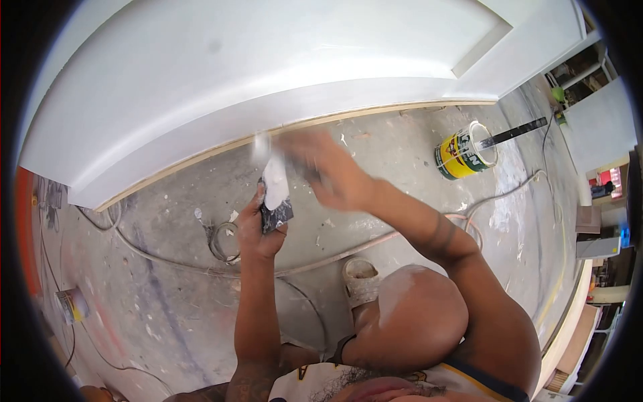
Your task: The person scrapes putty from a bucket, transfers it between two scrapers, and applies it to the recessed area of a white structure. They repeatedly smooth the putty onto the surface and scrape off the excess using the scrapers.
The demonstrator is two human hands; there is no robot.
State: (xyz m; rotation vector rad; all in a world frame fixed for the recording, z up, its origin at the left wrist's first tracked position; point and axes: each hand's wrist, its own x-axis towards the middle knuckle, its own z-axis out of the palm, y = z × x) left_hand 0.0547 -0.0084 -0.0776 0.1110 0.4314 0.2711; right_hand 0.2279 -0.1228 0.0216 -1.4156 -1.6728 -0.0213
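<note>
My left hand (260,236) grips a dark flat plate (278,218) from below, its fingers closed round the edge. White putty (275,186) lies thick along the upper part of that plate. Smeared by motion, my right hand (331,171) is just above and right of the plate. At its fingertips a pale blurred blade, which looks like a putty knife (260,150), is at the plate's top end. Just beyond is the lower edge of a large white panel (254,67) with a recessed section.
A yellow and green paint can (462,153) lies tilted at right, a dark stick (516,132) jutting from its mouth. A hose (321,266) and a coiled cable (224,244) cross the stained concrete floor (174,295). Another can (72,306) is at lower left.
</note>
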